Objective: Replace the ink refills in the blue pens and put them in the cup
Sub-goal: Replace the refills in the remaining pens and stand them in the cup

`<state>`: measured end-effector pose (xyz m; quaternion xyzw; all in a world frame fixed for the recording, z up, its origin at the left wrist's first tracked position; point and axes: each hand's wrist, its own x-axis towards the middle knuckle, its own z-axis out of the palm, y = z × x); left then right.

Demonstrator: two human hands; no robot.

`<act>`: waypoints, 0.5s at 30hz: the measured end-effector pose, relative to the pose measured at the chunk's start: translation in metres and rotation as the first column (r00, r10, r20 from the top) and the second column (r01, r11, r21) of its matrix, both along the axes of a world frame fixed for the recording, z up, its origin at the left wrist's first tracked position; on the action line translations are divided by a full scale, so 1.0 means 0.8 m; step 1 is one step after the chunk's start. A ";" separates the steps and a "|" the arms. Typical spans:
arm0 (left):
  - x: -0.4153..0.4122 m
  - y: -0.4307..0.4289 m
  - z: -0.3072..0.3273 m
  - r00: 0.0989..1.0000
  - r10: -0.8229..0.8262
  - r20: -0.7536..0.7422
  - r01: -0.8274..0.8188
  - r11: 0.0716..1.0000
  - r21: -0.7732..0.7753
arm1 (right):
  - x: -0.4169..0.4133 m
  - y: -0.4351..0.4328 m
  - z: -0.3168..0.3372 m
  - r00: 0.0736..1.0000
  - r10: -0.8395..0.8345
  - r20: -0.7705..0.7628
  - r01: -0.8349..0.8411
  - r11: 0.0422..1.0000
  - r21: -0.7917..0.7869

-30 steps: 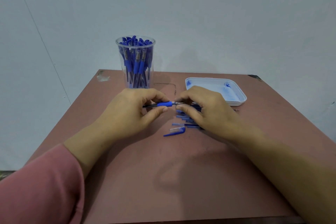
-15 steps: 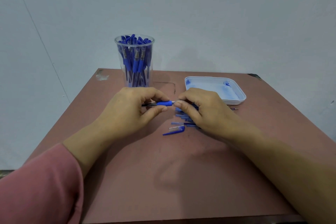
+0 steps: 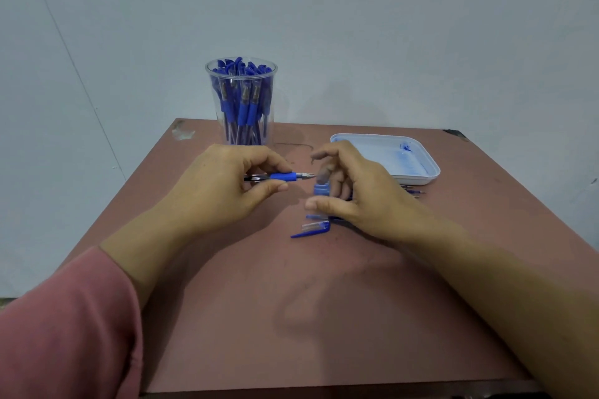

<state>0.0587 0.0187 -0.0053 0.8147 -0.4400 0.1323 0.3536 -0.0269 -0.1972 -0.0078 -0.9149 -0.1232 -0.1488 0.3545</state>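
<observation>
My left hand [image 3: 223, 185] pinches a blue pen [image 3: 283, 176] by its blue grip, holding it level with the metal tip pointing right. My right hand [image 3: 359, 196] hovers just right of the tip, fingers spread and holding nothing, above a small pile of blue caps and pen parts [image 3: 321, 191] that it partly hides. One blue cap [image 3: 312, 229] lies alone in front of the pile. A clear cup [image 3: 241, 104] full of blue pens stands at the table's back, behind my left hand.
A white tray [image 3: 431, 168] smeared with blue ink sits at the back right of the reddish-brown table [image 3: 291, 317]. Thin refill tips [image 3: 415, 193] poke out beside the tray. A pale wall rises behind the table.
My right hand has let go of the pen's tip and drawn back to the right with its fingers opening. The left hand still holds the pen in place.
</observation>
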 end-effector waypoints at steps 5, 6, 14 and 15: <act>0.011 0.013 0.002 0.998 0.059 0.026 -0.059 0.998 -0.008 | -0.007 -0.011 -0.002 0.997 0.068 -0.042 -0.078 0.942 -0.328; 0.010 0.013 0.002 0.998 0.058 0.031 -0.058 0.998 -0.012 | -0.009 -0.010 -0.003 0.994 0.101 -0.042 -0.110 0.914 -0.391; 0.008 0.013 0.004 0.998 0.052 0.031 -0.052 0.998 -0.023 | -0.011 0.001 0.004 0.996 0.087 0.033 -0.074 0.958 -0.278; 0.008 0.013 0.004 0.998 0.052 0.028 -0.051 0.998 -0.021 | -0.011 -0.002 0.007 0.998 0.032 0.049 -0.022 0.981 -0.194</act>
